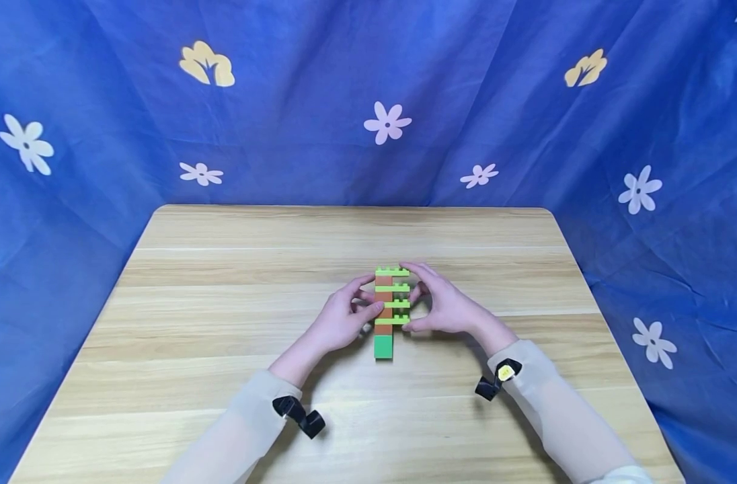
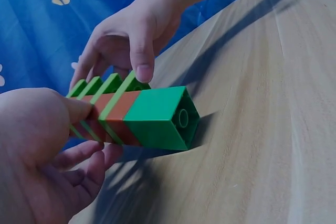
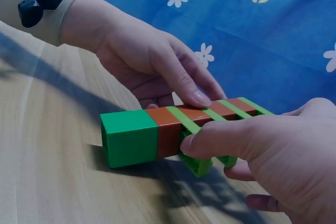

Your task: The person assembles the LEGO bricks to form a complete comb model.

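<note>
A stack of toy building blocks [image 1: 383, 313] lies along the wooden table in the head view. Its near end is a green block [image 2: 157, 109]; beyond that, orange blocks [image 3: 169, 139] alternate with thin light green plates [image 1: 401, 288] that stick out to the right. My left hand [image 1: 338, 321] grips the orange part from the left, thumb on top and fingers curled at the side. From the right, my right hand [image 1: 447, 304] holds the plates' jutting ends, thumb at the nearest plate and index finger at the farthest. Its other fingertips are partly hidden.
The wooden table [image 1: 223, 323] has a blue curtain [image 1: 296, 107] with flower prints behind it and at both sides. A black wrist camera [image 1: 298, 415] is strapped to the left sleeve, another black camera [image 1: 495, 380] to the right sleeve.
</note>
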The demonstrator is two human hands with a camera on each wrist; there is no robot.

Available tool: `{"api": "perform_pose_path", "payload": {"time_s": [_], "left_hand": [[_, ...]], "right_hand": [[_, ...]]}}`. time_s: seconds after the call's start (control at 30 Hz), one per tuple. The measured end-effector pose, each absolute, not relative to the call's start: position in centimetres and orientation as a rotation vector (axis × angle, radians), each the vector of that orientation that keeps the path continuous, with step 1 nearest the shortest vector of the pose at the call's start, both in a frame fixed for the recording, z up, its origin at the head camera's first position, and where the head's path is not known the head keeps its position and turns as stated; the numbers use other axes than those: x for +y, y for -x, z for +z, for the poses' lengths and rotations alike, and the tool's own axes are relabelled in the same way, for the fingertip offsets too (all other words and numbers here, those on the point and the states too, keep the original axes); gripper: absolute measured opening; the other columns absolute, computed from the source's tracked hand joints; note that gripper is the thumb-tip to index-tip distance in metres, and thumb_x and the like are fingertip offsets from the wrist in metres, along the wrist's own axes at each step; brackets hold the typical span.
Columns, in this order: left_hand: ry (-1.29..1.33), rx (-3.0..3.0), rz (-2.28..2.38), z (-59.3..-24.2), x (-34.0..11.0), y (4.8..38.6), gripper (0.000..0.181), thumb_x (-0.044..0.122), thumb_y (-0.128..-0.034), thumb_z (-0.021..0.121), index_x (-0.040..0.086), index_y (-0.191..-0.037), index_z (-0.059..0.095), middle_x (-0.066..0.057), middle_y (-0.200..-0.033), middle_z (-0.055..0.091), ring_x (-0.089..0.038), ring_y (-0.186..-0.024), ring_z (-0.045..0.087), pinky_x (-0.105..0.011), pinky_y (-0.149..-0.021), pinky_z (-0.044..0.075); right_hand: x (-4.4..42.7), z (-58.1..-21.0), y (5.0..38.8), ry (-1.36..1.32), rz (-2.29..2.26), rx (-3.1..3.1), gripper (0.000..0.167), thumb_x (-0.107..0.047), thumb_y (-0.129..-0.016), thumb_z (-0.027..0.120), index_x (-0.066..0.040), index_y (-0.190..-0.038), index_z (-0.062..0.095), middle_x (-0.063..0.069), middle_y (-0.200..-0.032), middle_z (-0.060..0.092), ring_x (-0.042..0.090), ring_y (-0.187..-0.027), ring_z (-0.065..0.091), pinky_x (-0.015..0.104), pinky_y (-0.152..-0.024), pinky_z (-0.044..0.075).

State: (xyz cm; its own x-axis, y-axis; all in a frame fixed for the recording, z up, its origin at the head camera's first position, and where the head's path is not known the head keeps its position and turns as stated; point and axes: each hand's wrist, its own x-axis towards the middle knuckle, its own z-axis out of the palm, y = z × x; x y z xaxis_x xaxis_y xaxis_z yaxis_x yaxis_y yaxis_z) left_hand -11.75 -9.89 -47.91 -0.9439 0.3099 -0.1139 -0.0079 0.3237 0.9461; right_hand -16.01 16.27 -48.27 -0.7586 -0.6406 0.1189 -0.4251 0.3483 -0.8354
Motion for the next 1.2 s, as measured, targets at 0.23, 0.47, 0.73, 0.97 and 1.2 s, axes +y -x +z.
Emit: {"api": "perform_pose_path", "payload": {"time_s": [0.23,0.47,0.73,0.97,1.2], "left_hand": [[-0.298,2.438,1.521,-48.1,-9.9,12.1,0.064,0.025,-0.1018,0.074,0.009,-0.158,0.047,-0.008,-0.115,0.072,-0.019,-0.091,0.072,-0.037,-0.078,0.06],[-0.288,2.423,1.473,-48.3,-9.7,12.2,0.066,0.023,-0.1006,0.075,0.006,-0.158,0.047,-0.005,-0.106,0.074,-0.022,-0.08,0.073,-0.037,-0.079,0.058],[-0.286,2.438,1.456,-48.6,-9.8,12.5,0.066,0.022,-0.0992,0.077,0.004,-0.157,0.049,-0.006,-0.107,0.073,-0.017,-0.083,0.071,-0.032,-0.072,0.059],[-0.287,2.459,1.448,-48.7,-9.8,12.5,0.066,0.022,-0.0997,0.076,0.002,-0.156,0.049,-0.006,-0.107,0.073,-0.017,-0.092,0.069,-0.033,-0.077,0.059],[-0.277,2.462,1.442,-48.7,-9.8,12.5,0.065,0.022,-0.1002,0.075,0.002,-0.156,0.049,-0.007,-0.11,0.073,-0.019,-0.096,0.069,-0.034,-0.08,0.058]], "right_hand": [[16.3,-48.8,16.5,0.898,-1.31,2.386,0.12,-0.012,-0.069,0.102,-0.001,-0.164,0.03,0.007,-0.143,0.051,0.022,-0.097,0.071,0.043,-0.116,0.04],[16.4,-49.1,16.8,0.872,-1.205,2.418,0.122,-0.021,-0.069,0.102,0.0,-0.164,0.029,0.006,-0.131,0.057,0.02,-0.106,0.068,0.043,-0.117,0.039],[16.3,-49.4,17.2,0.86,-1.156,2.432,0.122,-0.026,-0.07,0.102,-0.001,-0.165,0.029,0.005,-0.129,0.059,0.02,-0.112,0.065,0.042,-0.116,0.039],[16.2,-49.7,17.3,0.865,-1.164,2.42,0.12,-0.03,-0.072,0.099,0.001,-0.164,0.03,0.002,-0.117,0.064,0.023,-0.114,0.061,0.043,-0.114,0.041],[16.2,-50.1,17.3,0.851,-1.194,2.409,0.117,-0.031,-0.073,0.099,0.0,-0.164,0.031,0.004,-0.121,0.061,0.02,-0.112,0.061,0.04,-0.106,0.046]]}}
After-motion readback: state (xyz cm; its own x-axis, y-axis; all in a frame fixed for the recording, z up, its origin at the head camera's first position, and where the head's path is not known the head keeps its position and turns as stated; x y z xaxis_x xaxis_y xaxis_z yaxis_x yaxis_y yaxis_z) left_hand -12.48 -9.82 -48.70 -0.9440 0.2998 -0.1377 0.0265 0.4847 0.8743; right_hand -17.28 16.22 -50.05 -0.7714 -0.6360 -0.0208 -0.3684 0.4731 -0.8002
